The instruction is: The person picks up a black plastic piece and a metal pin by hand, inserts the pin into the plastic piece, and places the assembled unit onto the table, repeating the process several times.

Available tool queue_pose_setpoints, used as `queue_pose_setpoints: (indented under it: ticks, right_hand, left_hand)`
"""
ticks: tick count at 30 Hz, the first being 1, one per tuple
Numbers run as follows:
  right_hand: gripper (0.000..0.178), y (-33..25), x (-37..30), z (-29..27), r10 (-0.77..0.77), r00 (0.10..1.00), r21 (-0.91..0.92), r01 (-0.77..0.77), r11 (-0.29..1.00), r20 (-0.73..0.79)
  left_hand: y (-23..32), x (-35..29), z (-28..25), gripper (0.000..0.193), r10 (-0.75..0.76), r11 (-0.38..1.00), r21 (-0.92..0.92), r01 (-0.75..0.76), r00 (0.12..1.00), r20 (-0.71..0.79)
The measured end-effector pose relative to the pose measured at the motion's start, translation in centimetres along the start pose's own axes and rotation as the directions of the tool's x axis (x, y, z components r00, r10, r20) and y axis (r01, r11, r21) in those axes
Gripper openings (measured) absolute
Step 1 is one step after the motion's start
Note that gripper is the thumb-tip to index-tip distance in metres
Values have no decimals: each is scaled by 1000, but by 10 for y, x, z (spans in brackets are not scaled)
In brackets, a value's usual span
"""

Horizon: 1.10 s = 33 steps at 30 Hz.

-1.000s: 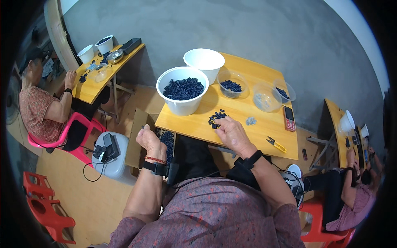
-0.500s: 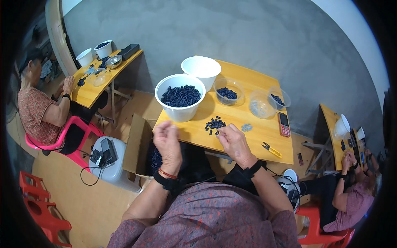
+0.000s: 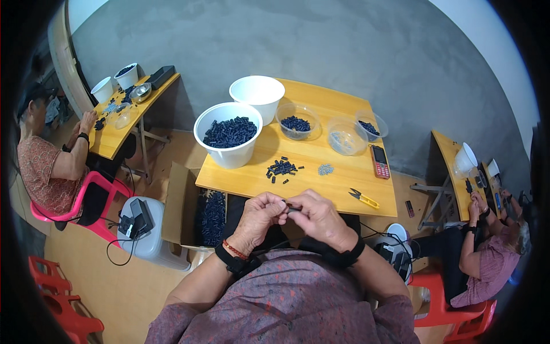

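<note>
In front of my body, just off the table's near edge, my two hands meet fingertip to fingertip. My right hand (image 3: 321,221) pinches a small dark cylindrical piece (image 3: 294,209). My left hand (image 3: 259,222) is closed beside it, thumb and forefinger pressed together; what they hold, if anything, is too small to make out. Beyond the hands lies a loose pile of small black cylindrical pieces (image 3: 281,167), a few scattered toward me. To its right is a little heap of thin grey pins (image 3: 325,169). Yellow-handled thread snips (image 3: 365,198) rest at the near right.
A white bucket of black pieces (image 3: 207,143) stands at the table's left, another white bucket (image 3: 258,92) behind. Clear plastic bowls (image 3: 347,139) and a red phone (image 3: 380,162) sit right. A cardboard box (image 3: 179,209) holds more pieces. Co-workers sit at tables (image 3: 114,137) on both sides.
My right hand has drawn back from the black pile with a piece in its fingers. The left hand has moved right and closed, meeting it. The view has shifted slightly.
</note>
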State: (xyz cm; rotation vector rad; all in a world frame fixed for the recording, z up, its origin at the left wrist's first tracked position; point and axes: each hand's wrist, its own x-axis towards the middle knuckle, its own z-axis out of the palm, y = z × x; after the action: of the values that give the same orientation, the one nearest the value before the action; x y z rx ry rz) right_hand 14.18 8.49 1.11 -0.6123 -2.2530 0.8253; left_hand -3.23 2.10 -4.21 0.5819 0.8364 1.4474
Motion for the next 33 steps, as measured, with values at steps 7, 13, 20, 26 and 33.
queue_pose_setpoints:
  ticks: [7,13,20,26,33]
  right_hand:
    - [14,87,10,-32,45,955,-300,-136,944,-293]
    - [14,88,25,-28,122,973,-377,-189,906,-195]
    - [13,94,14,-33,95,974,-228,-142,963,-206]
    - [14,98,15,-36,141,946,-204,-205,957,-291]
    - [11,90,23,-27,143,966,-341,-212,916,-215]
  left_hand:
    - [2,0,5,7,127,984,145,-105,979,-157]
    - [4,0,3,8,169,972,200,-126,963,-212]
    - [3,1,1,6,147,974,199,-104,965,-216]
    - [1,2,1,6,150,975,195,-103,958,-246]
    - [1,2,2,6,161,970,217,-106,955,-251]
